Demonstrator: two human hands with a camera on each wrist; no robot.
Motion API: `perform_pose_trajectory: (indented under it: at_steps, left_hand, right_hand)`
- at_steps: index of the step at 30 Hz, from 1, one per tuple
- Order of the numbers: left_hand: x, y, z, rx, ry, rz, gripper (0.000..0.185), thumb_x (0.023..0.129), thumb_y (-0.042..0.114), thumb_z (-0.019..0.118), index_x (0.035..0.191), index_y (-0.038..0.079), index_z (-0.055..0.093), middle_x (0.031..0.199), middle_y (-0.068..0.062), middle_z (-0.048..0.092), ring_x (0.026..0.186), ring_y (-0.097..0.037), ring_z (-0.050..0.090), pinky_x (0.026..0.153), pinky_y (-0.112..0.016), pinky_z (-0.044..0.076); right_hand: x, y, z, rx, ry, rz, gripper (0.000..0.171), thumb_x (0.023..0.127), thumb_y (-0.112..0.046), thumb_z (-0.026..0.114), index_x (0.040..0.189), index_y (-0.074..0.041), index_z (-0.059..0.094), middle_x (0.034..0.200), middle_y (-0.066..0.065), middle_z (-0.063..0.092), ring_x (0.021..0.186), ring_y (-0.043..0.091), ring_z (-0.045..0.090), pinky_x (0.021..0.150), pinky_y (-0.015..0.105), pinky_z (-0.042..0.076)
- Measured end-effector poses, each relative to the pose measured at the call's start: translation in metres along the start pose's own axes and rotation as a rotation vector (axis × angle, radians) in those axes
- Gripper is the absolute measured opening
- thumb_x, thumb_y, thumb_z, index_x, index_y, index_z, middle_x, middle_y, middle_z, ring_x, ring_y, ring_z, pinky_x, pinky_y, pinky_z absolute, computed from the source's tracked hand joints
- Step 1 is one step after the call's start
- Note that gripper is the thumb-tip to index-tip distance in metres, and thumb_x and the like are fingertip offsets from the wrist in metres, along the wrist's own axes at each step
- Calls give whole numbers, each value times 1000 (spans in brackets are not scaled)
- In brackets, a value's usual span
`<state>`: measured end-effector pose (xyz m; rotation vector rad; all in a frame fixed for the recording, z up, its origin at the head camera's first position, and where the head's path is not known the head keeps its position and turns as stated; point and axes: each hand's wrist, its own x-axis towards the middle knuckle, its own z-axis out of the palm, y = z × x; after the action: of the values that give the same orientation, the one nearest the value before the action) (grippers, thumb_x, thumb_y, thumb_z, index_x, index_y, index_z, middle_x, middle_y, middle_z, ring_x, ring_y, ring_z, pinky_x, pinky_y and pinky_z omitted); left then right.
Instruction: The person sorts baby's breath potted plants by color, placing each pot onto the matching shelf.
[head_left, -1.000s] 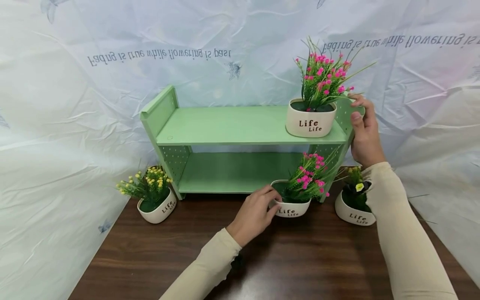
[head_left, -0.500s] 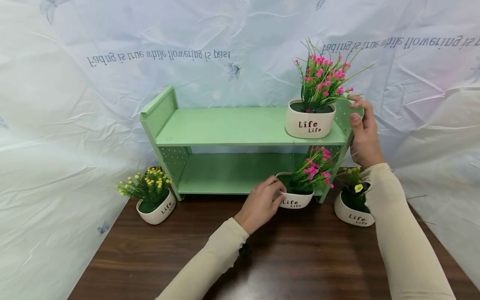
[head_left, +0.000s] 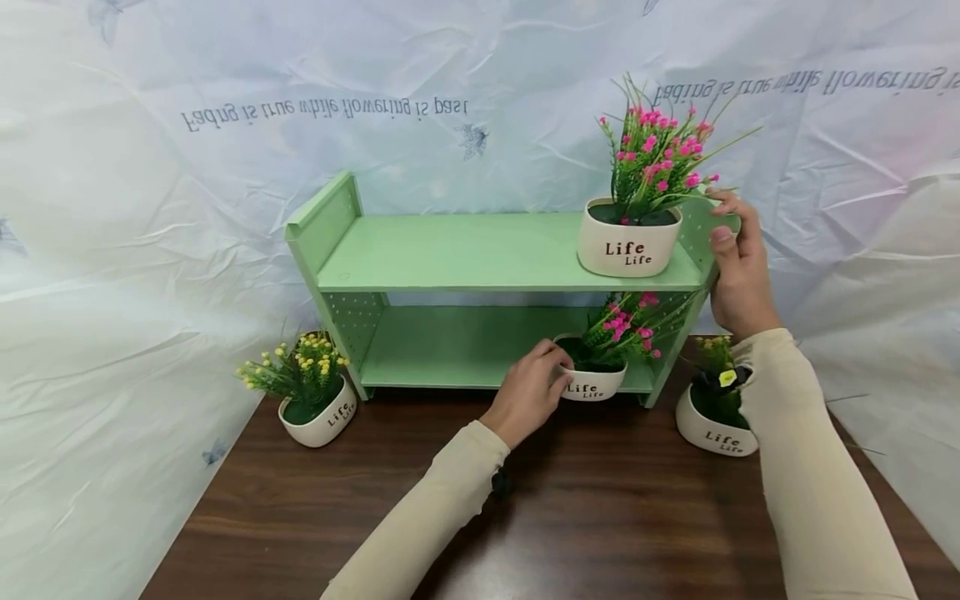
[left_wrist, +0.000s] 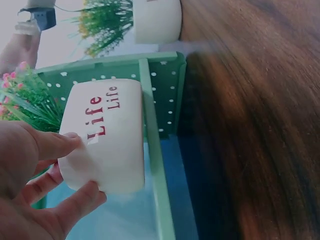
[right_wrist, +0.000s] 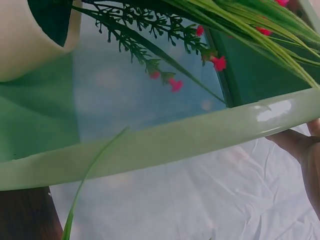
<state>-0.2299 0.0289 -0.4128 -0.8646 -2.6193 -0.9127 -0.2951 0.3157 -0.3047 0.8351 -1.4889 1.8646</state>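
Head view shows your left hand [head_left: 528, 392] gripping the white "Life" pot of pink flowers [head_left: 592, 379], thumb and fingers curled round its left end, with the pot at the front right of the green shelf's [head_left: 480, 250] lower tier. Your right hand [head_left: 738, 267] clasps the top of the shelf's right side panel [head_left: 693, 233], fingers wrapped over its edge. The stems sit close under the upper board, so pushing deeper could bend them or jolt the second pink-flower pot [head_left: 628, 246] above. The pot's front may overhang the lip and tip.
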Motion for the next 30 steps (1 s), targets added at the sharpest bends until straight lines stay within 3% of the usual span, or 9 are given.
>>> perform_pose_trajectory:
  at_steps: [19, 30]
  left_hand:
    - [18, -10, 20, -28, 21, 2, 18, 107, 22, 64, 123, 14, 68, 130, -3, 61, 92, -10, 63, 76, -24, 54]
    - [19, -12, 23, 34, 44, 26, 18, 108, 23, 64, 122, 13, 69, 126, -2, 62, 93, -11, 64, 78, -24, 55]
  right_hand:
    - [2, -2, -2, 29, -13, 20, 47, 100, -37, 71, 126, -1, 55, 154, 13, 40, 154, 31, 21, 119, 35, 18]
    - [1, -1, -4, 33, -13, 28, 44, 102, -34, 70, 126, -1, 55, 155, 14, 40, 152, 32, 24, 117, 35, 22]
